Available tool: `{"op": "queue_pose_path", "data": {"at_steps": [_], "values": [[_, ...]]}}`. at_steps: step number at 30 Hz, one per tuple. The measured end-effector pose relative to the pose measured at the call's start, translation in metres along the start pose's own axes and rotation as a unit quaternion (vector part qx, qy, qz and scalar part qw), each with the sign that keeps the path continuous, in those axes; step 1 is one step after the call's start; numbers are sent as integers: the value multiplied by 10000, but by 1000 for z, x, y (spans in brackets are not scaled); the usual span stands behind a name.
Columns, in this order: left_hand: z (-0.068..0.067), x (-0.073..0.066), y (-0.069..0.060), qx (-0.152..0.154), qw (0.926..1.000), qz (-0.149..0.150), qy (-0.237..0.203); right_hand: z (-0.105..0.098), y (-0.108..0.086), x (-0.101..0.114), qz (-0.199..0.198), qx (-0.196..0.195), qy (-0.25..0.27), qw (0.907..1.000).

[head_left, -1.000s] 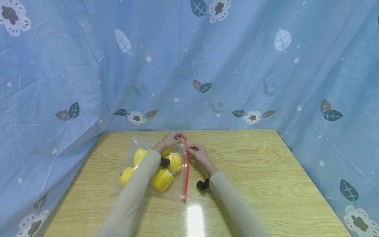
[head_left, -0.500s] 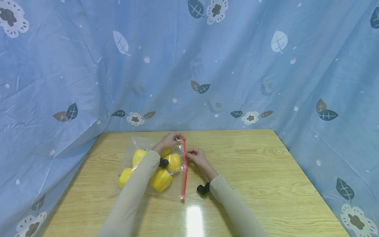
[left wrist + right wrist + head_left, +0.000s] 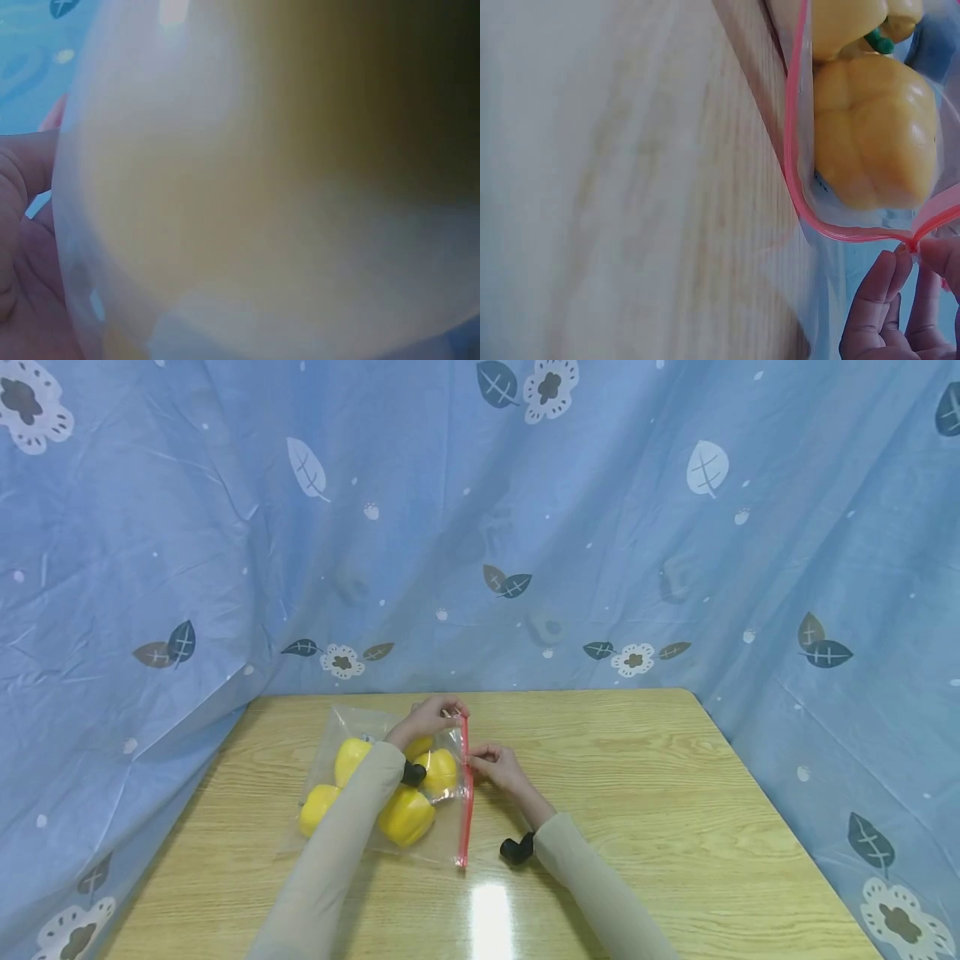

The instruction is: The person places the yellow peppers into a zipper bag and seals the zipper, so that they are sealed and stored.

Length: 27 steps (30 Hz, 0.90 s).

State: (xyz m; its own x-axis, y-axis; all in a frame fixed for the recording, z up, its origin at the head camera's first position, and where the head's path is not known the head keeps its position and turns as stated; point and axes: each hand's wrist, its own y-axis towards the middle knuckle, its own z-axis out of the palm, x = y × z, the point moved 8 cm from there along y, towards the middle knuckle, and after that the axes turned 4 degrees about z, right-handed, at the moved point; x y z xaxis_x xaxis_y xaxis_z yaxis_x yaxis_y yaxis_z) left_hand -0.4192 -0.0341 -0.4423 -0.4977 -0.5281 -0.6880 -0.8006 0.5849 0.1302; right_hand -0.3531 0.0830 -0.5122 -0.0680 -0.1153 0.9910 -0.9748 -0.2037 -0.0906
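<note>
A clear zip bag (image 3: 347, 720) with a red zip strip (image 3: 468, 818) lies on the table, its mouth facing right. Inside are several yellow bell peppers (image 3: 406, 817), partly covered by the left forearm. At the strip's far end, my left hand (image 3: 433, 714) pinches the bag's corner. My right hand (image 3: 499, 767) pinches the strip a little nearer, between thumb and fingers. In the right wrist view, the two edges of the strip meet at the fingertips (image 3: 901, 262) and part beyond them, with a pepper (image 3: 875, 131) visible inside. A blurred pepper (image 3: 225, 187) fills most of the left wrist view.
A wooden table (image 3: 637, 827) spreads out to the right and in front of the bag. Blue patterned cloth (image 3: 480, 527) hangs behind it and at both sides. Black wrist cameras (image 3: 517, 850) sit at both wrists.
My right hand has slid along the red strip towards the near end, still pinching it. My left hand stays at the far corner. The view has shifted slightly.
</note>
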Motion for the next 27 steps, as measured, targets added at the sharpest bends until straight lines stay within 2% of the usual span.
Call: {"op": "queue_pose_path", "data": {"at_steps": [7,14,18,27], "values": [[-1,2,-1,-3,9998,-106,151,6,-16,13,18,217,111,9997],[0,2,-2,5,9998,-143,156,7,-8,-10,327,221,436,9983],[0,1,-2,9,9999,-103,107,8,-8,-14,307,252,383,9985],[3,1,-1,60,10000,3,-3,12,-30,11,342,357,264,9984]]}}
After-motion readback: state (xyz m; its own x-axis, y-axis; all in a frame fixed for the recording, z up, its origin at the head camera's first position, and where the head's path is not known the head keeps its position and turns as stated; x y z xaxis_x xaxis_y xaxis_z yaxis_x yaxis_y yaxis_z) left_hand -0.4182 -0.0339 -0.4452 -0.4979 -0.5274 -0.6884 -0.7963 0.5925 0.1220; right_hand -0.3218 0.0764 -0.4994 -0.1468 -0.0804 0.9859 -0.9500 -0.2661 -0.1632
